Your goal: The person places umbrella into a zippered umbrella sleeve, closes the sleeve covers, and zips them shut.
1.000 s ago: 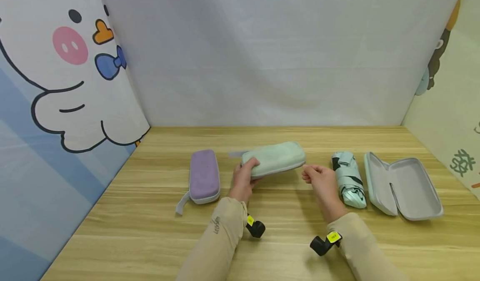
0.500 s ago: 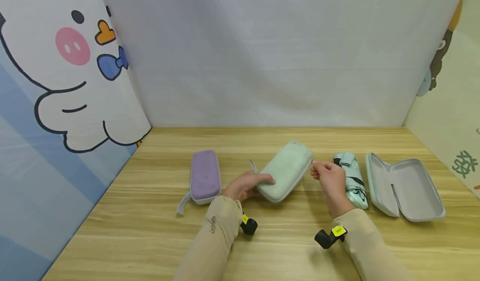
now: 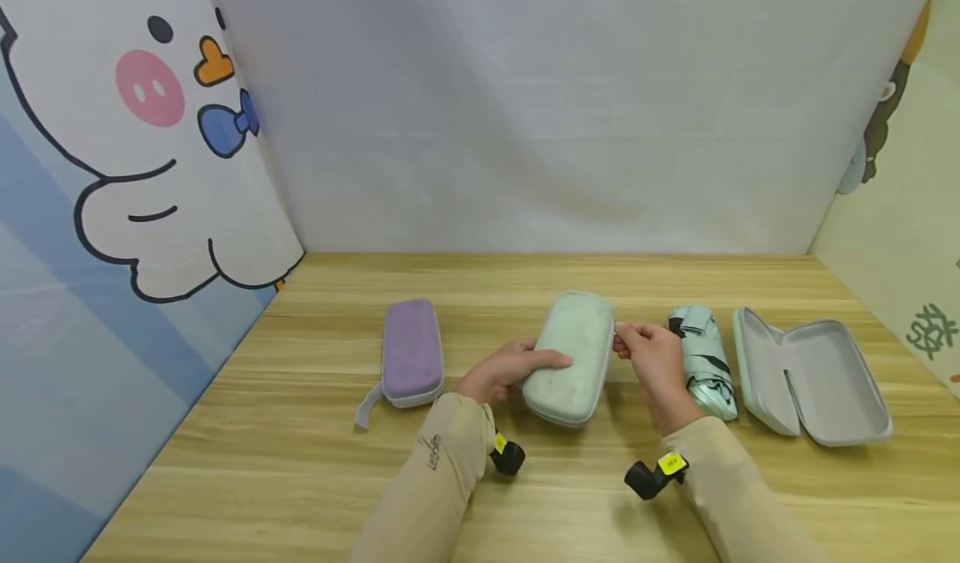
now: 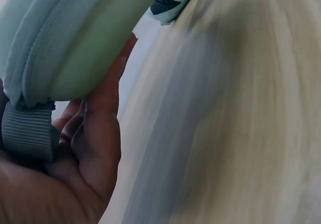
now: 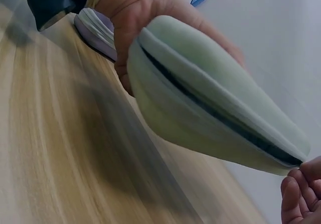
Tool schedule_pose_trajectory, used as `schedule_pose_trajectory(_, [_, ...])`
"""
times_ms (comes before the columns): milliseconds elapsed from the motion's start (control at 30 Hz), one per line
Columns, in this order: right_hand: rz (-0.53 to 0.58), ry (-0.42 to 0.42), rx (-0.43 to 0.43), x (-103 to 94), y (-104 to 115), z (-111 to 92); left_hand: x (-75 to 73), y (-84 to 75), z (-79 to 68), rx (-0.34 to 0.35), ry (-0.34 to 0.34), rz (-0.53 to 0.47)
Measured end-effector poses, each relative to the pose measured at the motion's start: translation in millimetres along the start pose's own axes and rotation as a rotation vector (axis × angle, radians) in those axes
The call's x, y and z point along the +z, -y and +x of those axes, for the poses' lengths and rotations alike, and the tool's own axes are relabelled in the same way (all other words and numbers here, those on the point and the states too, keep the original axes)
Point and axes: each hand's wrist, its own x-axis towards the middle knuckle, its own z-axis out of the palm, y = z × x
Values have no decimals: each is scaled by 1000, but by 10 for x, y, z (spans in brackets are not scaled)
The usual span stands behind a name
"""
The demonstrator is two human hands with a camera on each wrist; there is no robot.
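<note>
In the head view my left hand (image 3: 508, 369) holds a pale green zip case (image 3: 573, 354) above the table, thumb on its top face and fingers underneath. A ribbed grey-green strap (image 4: 29, 131) hangs from the case's end against the palm in the left wrist view. At the case's right edge my right hand (image 3: 651, 361) has its fingertips pinched on the zipper pull, itself hidden by the fingers. From the right wrist view, a dark gap (image 5: 220, 115) runs along the case's side seam up to those fingertips. The inside of the case cannot be seen.
A purple zip case (image 3: 412, 350) with a grey strap lies left on the table (image 3: 300, 463). Right of my right hand lies a folded light-green umbrella (image 3: 703, 363). An open case with a grey lining (image 3: 832, 379) stands beyond it, near the right-hand wall sheet.
The green case has swung from lying crosswise to pointing away from me, and its strap end has come nearer. My right hand stays at its edge, having shifted slightly right.
</note>
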Motion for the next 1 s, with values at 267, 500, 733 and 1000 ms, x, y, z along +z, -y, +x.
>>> schedule_pose_trajectory(267, [32, 19, -38, 33, -29, -6, 11, 13, 52, 12, -51, -41])
schedule_pose_trajectory(500, [11, 26, -35, 36, -35, -19, 24, 43, 74, 18, -54, -90])
schedule_pose_trajectory(733, [19, 29, -32, 50, -33, -43, 52, 37, 68, 24, -88, -103])
schedule_pose_trajectory(1000, [-16, 47, -17, 85, -66, -60, 66, 42, 87, 38, -139, -158])
